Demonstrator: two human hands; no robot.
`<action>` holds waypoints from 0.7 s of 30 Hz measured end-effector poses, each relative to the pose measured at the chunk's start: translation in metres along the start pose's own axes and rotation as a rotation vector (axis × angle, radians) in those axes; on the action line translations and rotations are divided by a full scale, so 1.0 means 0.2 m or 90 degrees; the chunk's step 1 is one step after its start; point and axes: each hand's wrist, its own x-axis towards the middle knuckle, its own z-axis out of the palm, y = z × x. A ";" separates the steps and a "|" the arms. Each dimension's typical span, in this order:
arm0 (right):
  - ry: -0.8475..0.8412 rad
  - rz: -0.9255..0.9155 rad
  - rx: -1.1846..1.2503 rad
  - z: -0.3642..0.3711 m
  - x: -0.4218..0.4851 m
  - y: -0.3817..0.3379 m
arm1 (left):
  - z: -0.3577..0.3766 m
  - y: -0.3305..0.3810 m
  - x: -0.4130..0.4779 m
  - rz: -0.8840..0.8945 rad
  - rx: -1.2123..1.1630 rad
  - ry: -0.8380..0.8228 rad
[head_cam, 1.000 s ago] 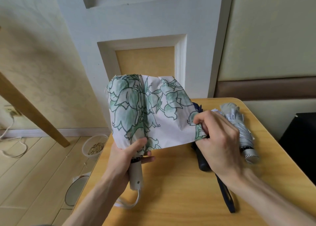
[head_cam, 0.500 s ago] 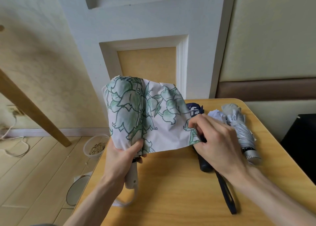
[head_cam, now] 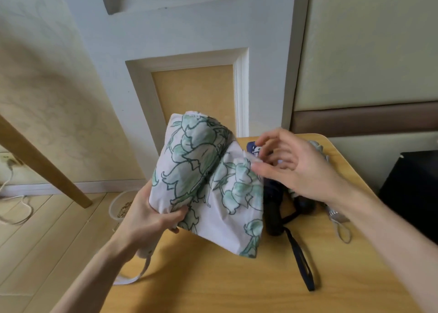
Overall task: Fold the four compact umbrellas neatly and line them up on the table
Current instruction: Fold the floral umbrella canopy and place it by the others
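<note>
Floral umbrella (head_cam: 208,182), white with a green leaf print, is held up over the near-left part of the wooden table (head_cam: 213,286), with the canopy partly bunched and a loose flap hanging down on the right side. Left hand (head_cam: 147,215) grips it low down, fingers curled round the gathered fabric and the pale handle, thumb pressing on the cloth. Its white wrist strap (head_cam: 132,277) dangles off the table edge. Right hand (head_cam: 301,170) is at the upper right edge of the canopy with fingers spread and the thumb tip against the fabric. It is blurred, so I cannot tell whether it pinches anything.

Navy umbrella (head_cam: 272,208) lies closed on the table just right of the floral one, with its dark strap (head_cam: 301,260) trailing toward the viewer. Silver umbrella (head_cam: 318,147) lies further right and is mostly hidden behind the right hand. Its handle end and loop (head_cam: 341,227) show near the wrist.

On the floor to the left are a plastic bowl of grain (head_cam: 118,208), a slanted wooden beam (head_cam: 40,161) and a white cable (head_cam: 14,208).
</note>
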 end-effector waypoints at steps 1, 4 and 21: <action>0.026 -0.008 -0.018 0.00 0.00 0.01 | 0.01 0.00 -0.01 0.002 0.005 -0.007; -0.049 0.009 -0.055 0.03 -0.01 0.03 | 0.02 -0.01 -0.02 0.004 0.006 -0.021; -0.107 0.042 -0.111 -0.01 0.01 0.13 | -0.05 -0.01 0.00 0.028 0.013 -0.007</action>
